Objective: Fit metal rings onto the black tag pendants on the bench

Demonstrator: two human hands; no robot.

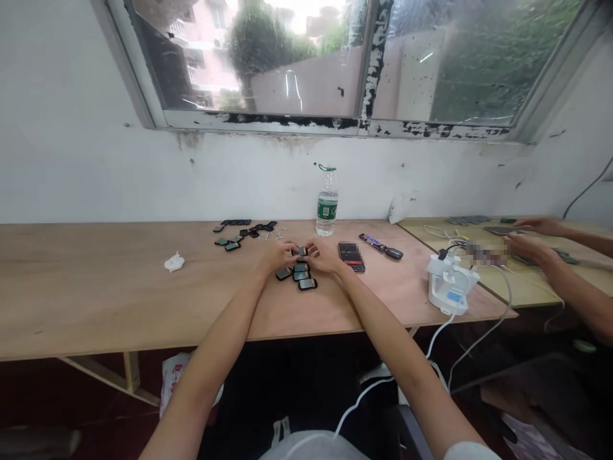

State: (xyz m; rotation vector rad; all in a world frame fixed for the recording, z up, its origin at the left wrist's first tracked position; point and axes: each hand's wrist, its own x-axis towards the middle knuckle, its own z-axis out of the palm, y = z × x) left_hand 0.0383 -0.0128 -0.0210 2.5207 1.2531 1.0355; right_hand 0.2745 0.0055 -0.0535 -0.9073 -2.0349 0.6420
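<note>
**Bare forearms [215,358] met over a half-hidden dark module [301,251]**

We looked down past both arms to the left hand [276,255] and right hand [324,257], curled close together above the plywood table [96,294]. Their fingers covered most of the module, so we could not tell how firmly either hand held it. Several similar modules [307,283] lay just below the hands, with more scattered [244,231] farther left. To the right lay a phone [351,257], its screen pixelated, then a Snickers bar [380,244] and a white charger [450,281]. A water bottle [327,204] stood at the far edge. Farther right, a co-worker's hands [531,239] lay beyond a blurred patch [486,252] we could not make out.
</note>
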